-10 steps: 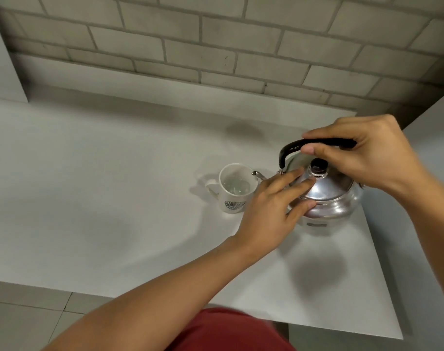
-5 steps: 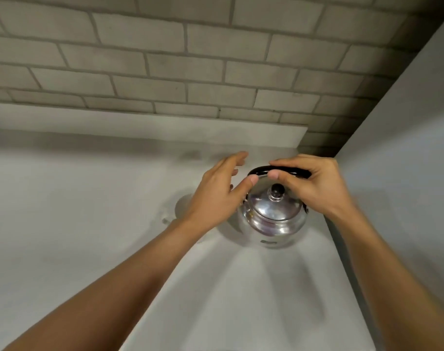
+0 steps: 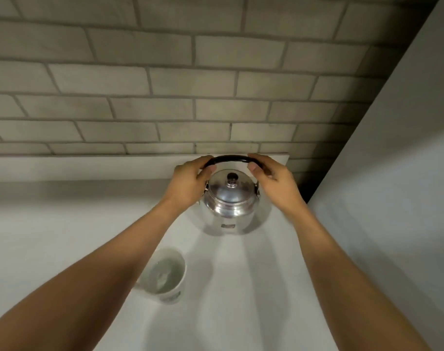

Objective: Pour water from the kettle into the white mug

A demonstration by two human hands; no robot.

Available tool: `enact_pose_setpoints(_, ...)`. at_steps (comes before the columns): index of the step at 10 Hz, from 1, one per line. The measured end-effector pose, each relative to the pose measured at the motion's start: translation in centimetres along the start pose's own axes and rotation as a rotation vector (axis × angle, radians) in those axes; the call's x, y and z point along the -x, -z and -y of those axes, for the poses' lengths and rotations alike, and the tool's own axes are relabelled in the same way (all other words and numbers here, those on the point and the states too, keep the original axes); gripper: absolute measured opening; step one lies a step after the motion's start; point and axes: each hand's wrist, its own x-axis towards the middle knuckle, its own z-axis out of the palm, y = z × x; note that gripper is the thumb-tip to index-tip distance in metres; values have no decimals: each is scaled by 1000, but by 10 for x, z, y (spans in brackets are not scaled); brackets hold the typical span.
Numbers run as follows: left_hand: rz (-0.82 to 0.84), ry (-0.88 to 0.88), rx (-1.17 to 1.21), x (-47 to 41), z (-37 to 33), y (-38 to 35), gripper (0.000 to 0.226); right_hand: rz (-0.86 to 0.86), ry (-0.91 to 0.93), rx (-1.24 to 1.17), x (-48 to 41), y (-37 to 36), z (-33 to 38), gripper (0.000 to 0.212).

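Note:
A shiny steel kettle [image 3: 230,198] with a black knob on its lid stands on the white counter [image 3: 64,236] near the back wall. Its black handle [image 3: 229,158] arches over the lid. My left hand [image 3: 190,183] grips the handle's left end and my right hand [image 3: 271,181] grips its right end. The white mug [image 3: 165,274] stands nearer to me, below and left of the kettle, partly hidden by my left forearm. Water shows inside the mug.
A grey brick wall [image 3: 190,97] rises behind the counter above a low white ledge [image 3: 89,168]. A plain white side wall [image 3: 393,173] closes off the right, close to the kettle.
The kettle now stands farther back, away from the mug. My left hand went from resting on the lid to gripping the handle's left end. The camera view shifted.

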Motion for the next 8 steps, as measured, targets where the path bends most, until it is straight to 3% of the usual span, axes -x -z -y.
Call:
enact_pose_setpoints(4,23,174,167,-69,61,-25,21,42,-106,-53,-67,-45,-50,38)
enact_pose_setpoints(6,31,168,145,-86,69,-30,24,19,-165,-119,-78,-53,-60,36)
enact_pose_setpoints(8,30,226,178,-87,75,-24,51,17,-230,-120,-69,-50,-53,52)
